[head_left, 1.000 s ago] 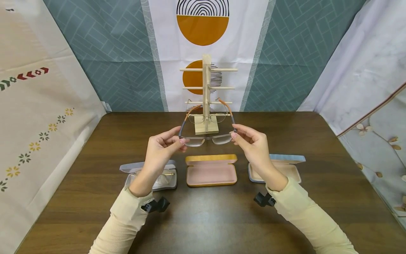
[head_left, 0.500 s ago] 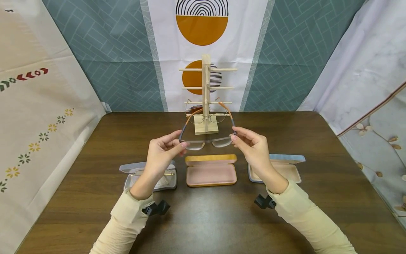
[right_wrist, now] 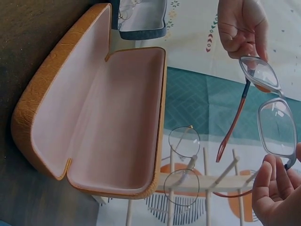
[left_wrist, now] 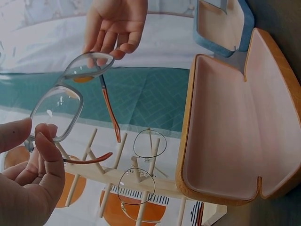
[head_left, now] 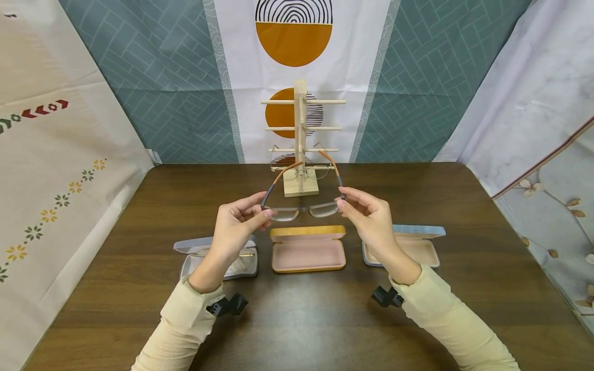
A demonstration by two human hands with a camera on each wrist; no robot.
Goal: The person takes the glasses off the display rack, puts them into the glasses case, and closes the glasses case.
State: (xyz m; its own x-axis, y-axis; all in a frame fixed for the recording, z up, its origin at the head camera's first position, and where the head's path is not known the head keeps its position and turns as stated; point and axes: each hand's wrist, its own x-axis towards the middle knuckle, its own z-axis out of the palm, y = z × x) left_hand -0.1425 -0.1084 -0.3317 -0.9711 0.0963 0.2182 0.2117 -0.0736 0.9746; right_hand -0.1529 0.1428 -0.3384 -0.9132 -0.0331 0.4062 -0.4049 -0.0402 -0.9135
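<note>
A pair of glasses (head_left: 323, 209) with a clear grey frame and orange-tipped temples is held up between both hands, lenses toward the wearer and temples unfolded, pointing away. My left hand (head_left: 236, 221) pinches the left hinge corner between thumb and fingers. At the opposite corner, my right hand (head_left: 371, 214) pinches the frame the same way. Below them on the table lies an open yellow case (head_left: 308, 257) with a pink lining and nothing in it. Behind, round wire glasses (head_left: 318, 171) sit on the lowest pegs of a wooden display stand (head_left: 300, 118).
An open grey case (head_left: 252, 265) with thin gold-armed glasses (head_left: 238, 264) inside stands at the left, partly behind the left forearm. To the right is an open blue case (head_left: 419, 232), partly covered by the right hand and wrist. Patterned cloths (head_left: 185, 87) hang around the wooden table (head_left: 297, 319).
Both hands have lowered the glasses slightly, closer over the yellow case. The left temple now leans further inward. The cases and stand have stayed in place.
</note>
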